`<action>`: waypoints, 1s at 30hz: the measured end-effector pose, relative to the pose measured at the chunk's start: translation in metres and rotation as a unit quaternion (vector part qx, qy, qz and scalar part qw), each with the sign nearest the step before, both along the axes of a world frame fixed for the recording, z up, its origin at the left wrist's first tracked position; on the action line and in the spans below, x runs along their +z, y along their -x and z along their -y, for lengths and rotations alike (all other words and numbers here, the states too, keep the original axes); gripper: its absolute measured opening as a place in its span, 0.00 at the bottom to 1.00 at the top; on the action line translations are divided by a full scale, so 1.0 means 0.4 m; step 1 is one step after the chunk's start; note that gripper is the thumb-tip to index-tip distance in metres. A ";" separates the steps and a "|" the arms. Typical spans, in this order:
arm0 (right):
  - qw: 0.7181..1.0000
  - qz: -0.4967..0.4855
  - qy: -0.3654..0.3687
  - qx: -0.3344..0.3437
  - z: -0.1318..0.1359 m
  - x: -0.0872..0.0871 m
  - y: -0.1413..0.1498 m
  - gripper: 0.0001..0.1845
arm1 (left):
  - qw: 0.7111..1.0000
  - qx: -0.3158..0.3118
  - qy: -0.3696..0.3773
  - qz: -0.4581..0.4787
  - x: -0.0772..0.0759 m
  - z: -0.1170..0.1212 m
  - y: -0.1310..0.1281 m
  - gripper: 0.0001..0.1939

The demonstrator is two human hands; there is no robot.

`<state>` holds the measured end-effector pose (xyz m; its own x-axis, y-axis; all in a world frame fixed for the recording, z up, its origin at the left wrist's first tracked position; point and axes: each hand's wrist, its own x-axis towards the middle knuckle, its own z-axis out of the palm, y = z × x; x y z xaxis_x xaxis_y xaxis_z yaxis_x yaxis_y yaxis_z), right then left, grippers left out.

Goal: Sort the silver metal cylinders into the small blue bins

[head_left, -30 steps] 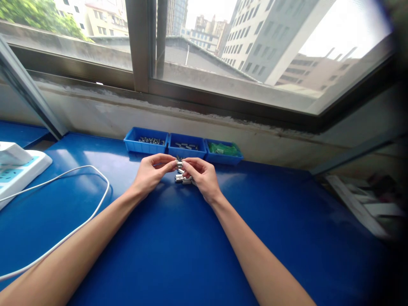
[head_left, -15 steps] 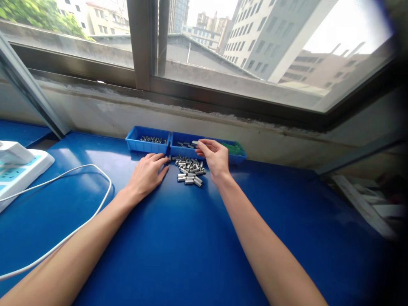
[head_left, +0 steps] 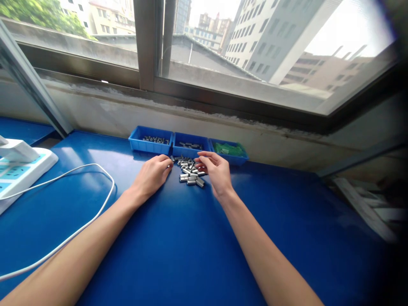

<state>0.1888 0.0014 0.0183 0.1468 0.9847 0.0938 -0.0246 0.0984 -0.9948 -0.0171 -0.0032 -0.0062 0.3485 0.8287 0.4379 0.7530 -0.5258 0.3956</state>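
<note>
A heap of short silvery metal pieces (head_left: 191,173), shaped like hex standoffs, lies on the blue table (head_left: 188,238). My left hand (head_left: 153,173) rests at the heap's left edge with its fingers curled together and the thumb close to them. Anything between those fingertips is too small to make out. On the heap's right side is my right hand (head_left: 218,172), its fingers apart and the fingertips over the pieces. No piece can be seen held in it. Just behind stands the middle blue bin (head_left: 190,151), with some metal pieces inside.
The left blue bin (head_left: 149,146) contains many small metal parts. In the right blue bin (head_left: 234,160) lies a green bag-like item (head_left: 232,149). A white power strip (head_left: 28,170) and a white cable (head_left: 110,193) occupy the left. A window (head_left: 197,89) rises behind the bins.
My right hand has come down from the middle bin to the heap, and the metal piece it pinched is no longer seen in its fingers. My left hand's fingers have curled in.
</note>
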 end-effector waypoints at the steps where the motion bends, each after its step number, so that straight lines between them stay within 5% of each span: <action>1: 1.000 0.003 -0.001 0.000 0.009 -0.006 -0.002 0.10 | 1.000 -0.003 0.002 0.014 -0.001 0.001 -0.003 0.09; 7: 0.999 0.026 -0.024 0.007 0.034 -0.022 -0.010 0.11 | 0.991 -0.009 0.039 0.128 -0.014 -0.002 -0.013 0.12; 15: 0.999 0.023 -0.013 0.028 0.051 -0.024 0.005 0.09 | 0.996 -0.005 0.054 0.074 0.000 -0.004 0.004 0.10; 20: 0.999 0.036 -0.004 0.032 0.056 -0.024 0.009 0.10 | 0.983 0.024 0.050 0.172 0.007 -0.005 0.009 0.12; 30: 0.995 0.065 -0.049 0.053 0.063 -0.026 0.009 0.08 | 0.862 -0.007 0.197 0.467 0.032 0.009 -0.032 0.24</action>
